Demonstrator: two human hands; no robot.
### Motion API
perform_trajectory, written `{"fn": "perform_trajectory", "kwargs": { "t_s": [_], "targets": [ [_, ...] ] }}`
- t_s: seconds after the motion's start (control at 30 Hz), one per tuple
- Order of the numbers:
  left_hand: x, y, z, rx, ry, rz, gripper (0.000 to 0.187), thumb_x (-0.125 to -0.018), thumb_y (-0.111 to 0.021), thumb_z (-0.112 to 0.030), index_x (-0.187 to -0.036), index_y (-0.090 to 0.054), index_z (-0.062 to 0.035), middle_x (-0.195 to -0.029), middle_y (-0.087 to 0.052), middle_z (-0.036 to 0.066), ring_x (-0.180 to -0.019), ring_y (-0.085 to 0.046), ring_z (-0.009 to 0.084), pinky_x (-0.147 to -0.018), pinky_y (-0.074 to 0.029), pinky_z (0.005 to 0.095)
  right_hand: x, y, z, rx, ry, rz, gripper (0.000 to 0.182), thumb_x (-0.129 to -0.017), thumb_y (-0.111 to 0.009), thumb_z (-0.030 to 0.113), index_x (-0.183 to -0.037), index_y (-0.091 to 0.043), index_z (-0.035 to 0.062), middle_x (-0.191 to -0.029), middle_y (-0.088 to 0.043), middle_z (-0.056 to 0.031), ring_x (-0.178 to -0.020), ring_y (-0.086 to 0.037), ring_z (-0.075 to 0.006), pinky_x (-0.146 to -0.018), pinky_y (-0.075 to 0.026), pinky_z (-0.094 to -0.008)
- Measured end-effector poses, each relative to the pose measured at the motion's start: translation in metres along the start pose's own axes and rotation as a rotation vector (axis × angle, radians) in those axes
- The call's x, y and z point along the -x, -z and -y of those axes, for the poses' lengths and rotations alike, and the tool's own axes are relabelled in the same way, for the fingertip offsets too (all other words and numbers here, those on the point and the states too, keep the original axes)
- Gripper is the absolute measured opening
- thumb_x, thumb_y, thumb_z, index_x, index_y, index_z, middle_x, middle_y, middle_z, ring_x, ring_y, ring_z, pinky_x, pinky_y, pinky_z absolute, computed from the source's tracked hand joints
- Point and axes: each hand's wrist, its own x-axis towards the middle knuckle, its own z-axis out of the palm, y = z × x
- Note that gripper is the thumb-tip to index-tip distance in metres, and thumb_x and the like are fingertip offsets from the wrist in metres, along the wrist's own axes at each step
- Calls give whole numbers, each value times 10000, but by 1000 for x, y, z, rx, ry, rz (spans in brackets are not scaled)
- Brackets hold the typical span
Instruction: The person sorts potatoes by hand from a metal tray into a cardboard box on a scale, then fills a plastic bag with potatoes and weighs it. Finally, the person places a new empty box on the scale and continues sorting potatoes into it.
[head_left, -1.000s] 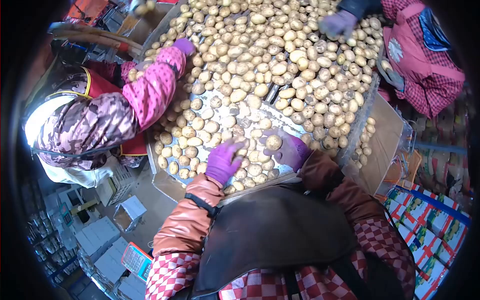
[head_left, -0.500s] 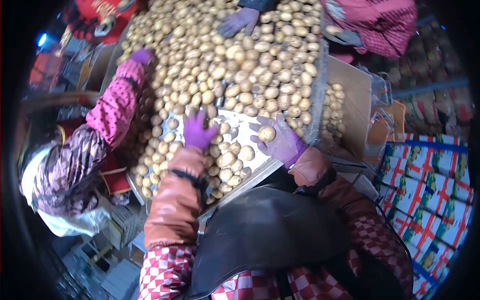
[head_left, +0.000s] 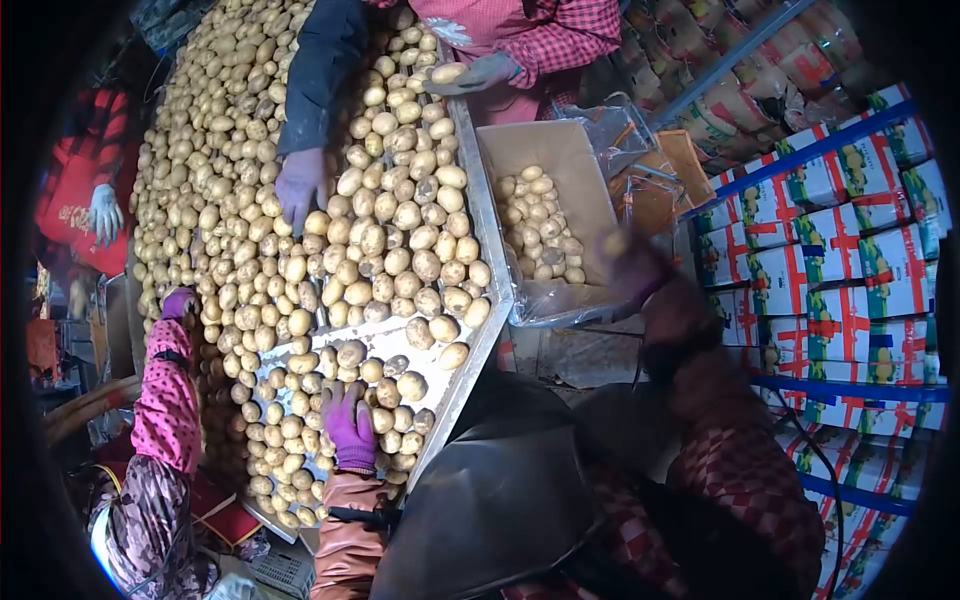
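My left hand (head_left: 348, 428), in a purple glove, rests on loose potatoes (head_left: 297, 432) near the table's front edge. Its fingers are apart and touch the potatoes without gripping one. My right hand (head_left: 640, 268), also gloved, is smeared by motion at the right side of the cardboard box (head_left: 548, 150). A blurred potato (head_left: 615, 241) shows at its fingers. The box is lined with clear plastic and holds a layer of potatoes (head_left: 540, 222).
A metal-rimmed sorting table (head_left: 490, 200) is heaped with potatoes. Co-workers' gloved hands (head_left: 303, 190) work across it, one holding a potato (head_left: 448, 73). Printed cartons (head_left: 825, 270) are stacked at the right. A black apron (head_left: 490, 500) covers my front.
My right hand has swung off the table to the right, over by the box, carrying a potato. My left hand stays among the front potatoes. The view has turned right.
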Motion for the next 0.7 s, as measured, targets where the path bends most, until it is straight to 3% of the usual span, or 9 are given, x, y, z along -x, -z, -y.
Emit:
{"fn": "perform_trajectory", "kwargs": {
  "t_s": [0.17, 0.23, 0.3, 0.33, 0.37, 0.4, 0.43, 0.53, 0.7],
  "targets": [
    [5, -11, 14, -18, -2, -72, 345, -893, -563, -229, -1180, -646, -56, -1266, -565, 232, -1179, -482, 501, -1019, -358, 573, -9, -48, -103, -254, -738, 375, 255, -917, -571, 291, -1045, -647, 85, -1089, -643, -118, -1070, -613, -211, -942, -474, -375],
    [9, -32, 34, -72, -71, -192, 369, -863, -629, -227, -1190, -652, -59, -1156, -639, 210, -1100, -548, 470, -984, -403, 548, -37, -58, -86, -490, -750, 301, 303, -928, -554, 308, -1137, -597, 94, -1170, -612, -127, -1118, -600, -222, -974, -464, -373],
    [-3, -11, -15, -13, 14, -303, 253, -835, -653, -230, -1015, -641, -54, -900, -619, 151, -869, -569, 383, -781, -428, 497, -64, -64, 3, -894, -429, 56, 394, -966, -511, 324, -1291, -504, 102, -1296, -556, -132, -1155, -592, -244, -987, -468, -376],
    [-1, -2, -27, 11, 47, -372, 235, -818, -656, -240, -965, -617, -61, -856, -581, 146, -823, -544, 377, -738, -409, 488, -77, -64, 56, -1109, -237, -41, 445, -985, -489, 332, -1367, -457, 107, -1359, -528, -134, -1173, -588, -255, -994, -470, -377],
    [8, 11, -27, -9, 241, -100, 551, -874, -665, -364, -1313, -553, -51, -1306, -559, 215, -1218, -491, 429, -1057, -355, 524, -87, -47, 96, -1605, -215, 11, 479, -1002, -469, 342, -1418, -418, 111, -1396, -508, -133, -1179, -586, -269, -1000, -470, -384],
    [24, -8, -10, -166, 100, -300, 564, -867, -649, -382, -1329, -534, -79, -1351, -525, 188, -1252, -456, 413, -1058, -330, 524, -97, -30, 135, -2093, -239, 80, 513, -1019, -450, 353, -1468, -379, 115, -1433, -487, -132, -1184, -584, -283, -1006, -471, -390],
    [32, 5, -9, -241, 233, -121, 566, -860, -638, -385, -1337, -526, -103, -1377, -496, 168, -1263, -436, 392, -1049, -316, 523, -107, 9, 161, -2791, -526, 404, 526, -1034, -433, 365, -1491, -347, 120, -1443, -474, -128, -1176, -585, -299, -1012, -472, -402],
    [113, 6, 25, -273, 313, -192, 595, -809, -684, -384, -1330, -537, -136, -1359, -506, 152, -1230, -454, 380, -1037, -325, 521, -125, 60, 199, -2476, -362, 646, 549, -1033, -454, 386, -1461, -377, 50, -1318, -560, -151, -1077, -638, -253, -890, -548, -354],
    [196, 13, 29, -260, 777, -336, 486, -699, -734, -324, -1138, -648, -135, -1246, -572, 160, -1124, -542, 362, -944, -415, 526, -155, 96, 216, -2192, -210, 846, 468, -1019, -502, 335, -1360, -460, 17, -1144, -639, -91, -918, -658, -172, -760, -559, -268]
  ]
}}
